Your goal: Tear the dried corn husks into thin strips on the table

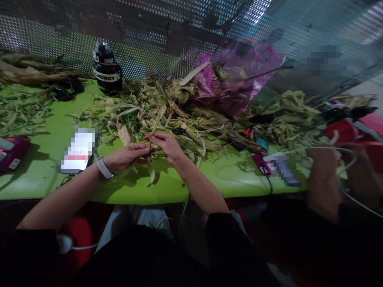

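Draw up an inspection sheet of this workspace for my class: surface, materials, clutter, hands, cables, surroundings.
Surface: green table, much of it strewn with plant strips.
Materials: a pale strip; a heap of dry strips beyond it.
Clutter: black bottle, pink bag, lit phone, maroon box at the left.
Hands: right hand appears to pinch the pale strip; left hand meets it closely, its grip unclear.
Cables: white cable looping at right; another white cable at lower left.
Surroundings: perforated screen behind the table; another person's forearms at right.
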Demonstrator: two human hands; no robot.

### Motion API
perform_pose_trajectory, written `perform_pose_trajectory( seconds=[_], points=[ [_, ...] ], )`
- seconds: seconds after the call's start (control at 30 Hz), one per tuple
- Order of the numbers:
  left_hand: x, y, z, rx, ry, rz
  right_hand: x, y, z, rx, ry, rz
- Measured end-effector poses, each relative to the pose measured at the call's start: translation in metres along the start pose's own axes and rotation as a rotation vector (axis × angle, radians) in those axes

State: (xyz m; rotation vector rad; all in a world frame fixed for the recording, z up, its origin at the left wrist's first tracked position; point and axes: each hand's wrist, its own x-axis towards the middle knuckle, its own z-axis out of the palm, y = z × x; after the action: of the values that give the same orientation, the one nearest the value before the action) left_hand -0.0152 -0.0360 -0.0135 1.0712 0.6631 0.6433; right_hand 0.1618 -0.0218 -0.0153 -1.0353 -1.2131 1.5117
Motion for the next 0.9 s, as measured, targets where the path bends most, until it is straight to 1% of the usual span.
perform_pose_trajectory(
  seconds=[0.1,0.23,0.3,0.37,0.43,0.47,0.53,0.57,0.67,0.73,0.83,0.9],
  points=[
    [-0.001,-0.001,0.002,0.023,-0.033,-0.026,0.002,0.002,-0.001,0.010,0.038,-0.048],
    [-0.003,0.001,0.004,-0.072,-0.022,-0.070,0.000,-0.004,-0.004,-0.100,0.002,-0.086],
    [-0.001,0.002,0.004,-0.139,0.032,-0.057,-0.002,-0.010,-0.009,-0.230,0.003,-0.107],
    [0.000,0.003,0.002,-0.179,0.128,-0.030,-0.005,-0.017,-0.015,-0.420,-0.019,-0.131],
    [0.002,0.002,0.001,-0.181,0.203,-0.004,-0.007,-0.021,-0.019,-0.609,-0.094,-0.172],
    [0.003,0.002,0.000,-0.173,0.214,0.005,-0.008,-0.022,-0.020,-0.665,-0.137,-0.203],
    [0.003,0.002,0.001,-0.163,0.186,0.016,-0.009,-0.022,-0.019,-0.681,-0.180,-0.274],
    [0.003,0.002,0.002,-0.163,0.158,0.016,-0.008,-0.021,-0.017,-0.651,-0.171,-0.301],
    [0.000,0.003,0.004,-0.157,0.085,0.016,-0.006,-0.015,-0.012,-0.561,-0.072,-0.314],
    [-0.001,0.004,0.005,-0.148,0.058,0.023,-0.004,-0.011,-0.010,-0.532,-0.004,-0.321],
    [-0.001,0.003,0.004,-0.146,0.040,0.027,-0.001,-0.005,-0.010,-0.535,0.035,-0.360],
    [0.000,0.002,0.002,-0.157,0.043,0.033,0.000,-0.002,-0.011,-0.582,0.053,-0.388]
  ],
)
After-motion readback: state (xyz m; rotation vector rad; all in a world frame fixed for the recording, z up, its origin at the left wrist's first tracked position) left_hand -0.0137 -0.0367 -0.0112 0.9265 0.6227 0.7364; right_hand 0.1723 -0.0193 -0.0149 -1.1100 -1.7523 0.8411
